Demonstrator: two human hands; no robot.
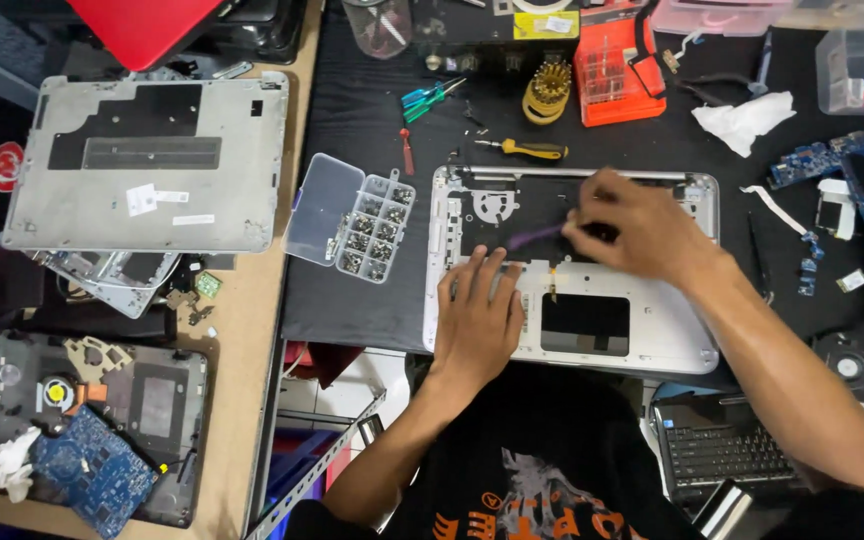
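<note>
Head view: left hand [479, 315] flat, open on silver laptop shell [652, 340], right hand [632, 225] gripping purple tool [535, 237].

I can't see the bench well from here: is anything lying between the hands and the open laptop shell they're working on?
Nothing visible. The left hand rests flat on the silver laptop shell, and the right hand holds a purple tool whose tip lies over the shell's dark inner area. The screw organizer sits off to the side.

A screw organiser box [352, 222] lies left of an opened laptop chassis [652, 340], with a screwdriver [524, 149] behind the chassis.
</note>
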